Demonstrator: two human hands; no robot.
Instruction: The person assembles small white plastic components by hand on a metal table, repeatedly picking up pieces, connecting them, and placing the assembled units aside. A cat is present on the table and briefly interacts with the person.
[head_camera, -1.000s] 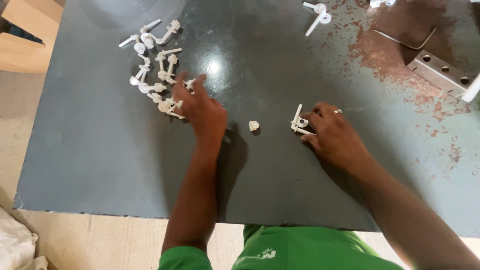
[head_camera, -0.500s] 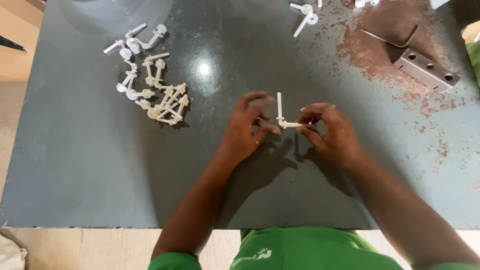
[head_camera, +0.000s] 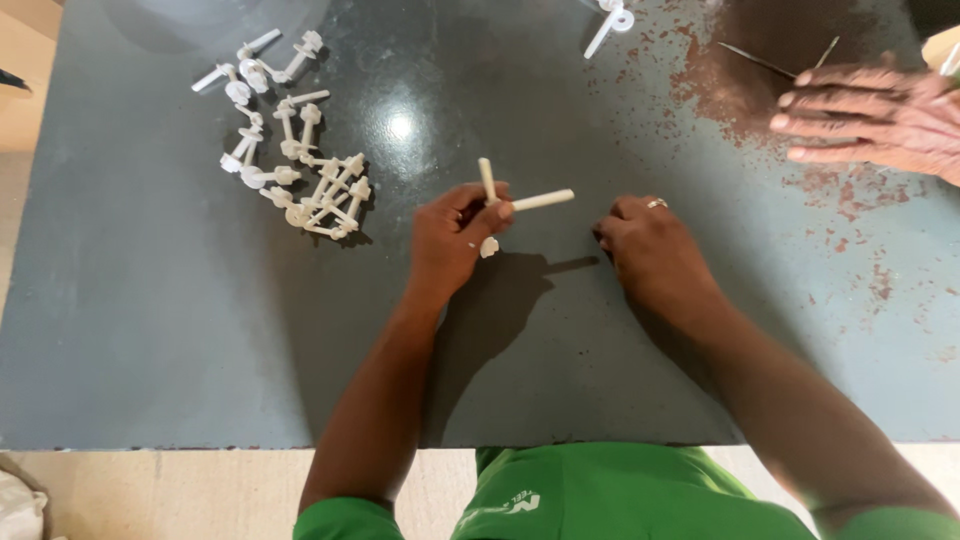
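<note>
My left hand (head_camera: 452, 237) is raised a little over the dark table (head_camera: 150, 350) and pinches a small white plastic part (head_camera: 515, 200) with two thin rods sticking out, one up and one to the right. A small white piece (head_camera: 488, 247) shows just below my fingers. My right hand (head_camera: 650, 250) rests knuckles-up on the table to the right, fingers curled, a ring on one finger, nothing visible in it. A pile of several similar white parts (head_camera: 300, 180) lies at the upper left.
Another person's hand (head_camera: 870, 115) lies flat at the upper right edge, near thin metal rods (head_camera: 760, 62) on a rusty brown patch (head_camera: 800, 40). One more white part (head_camera: 612, 22) lies at the top centre. The table's front edge is close to my body.
My hands have parted: the left one now holds the white part alone, and the right has come down onto the table. Another person's hand has come in at the upper right.
</note>
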